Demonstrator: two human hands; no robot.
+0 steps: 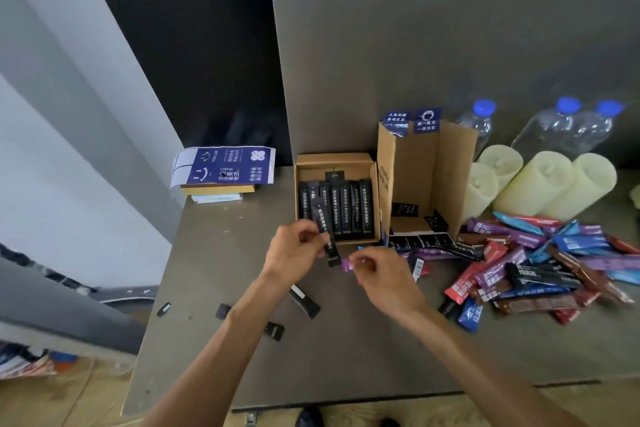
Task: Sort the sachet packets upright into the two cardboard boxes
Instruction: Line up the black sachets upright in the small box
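Note:
An open cardboard box (302, 163) holds a row of black sachets (337, 210) standing upright. Beside it on the right stands a taller cardboard box (427, 170) with raised flaps and a few black packets inside. My left hand (294, 248) pinches a black sachet (327, 236) just in front of the left box. My right hand (379, 274) holds a purple sachet (347, 264) by its end, close to the left hand. A pile of mixed sachets (540, 263) in red, purple, blue, brown and black lies at the right.
A few black sachets (304, 300) lie loose on the grey table (214, 253) near my forearms. Three pale candles (540, 184) and water bottles (568, 128) stand at the back right. A blue flattened carton (225, 166) sits on books at the back left. The table edge is near.

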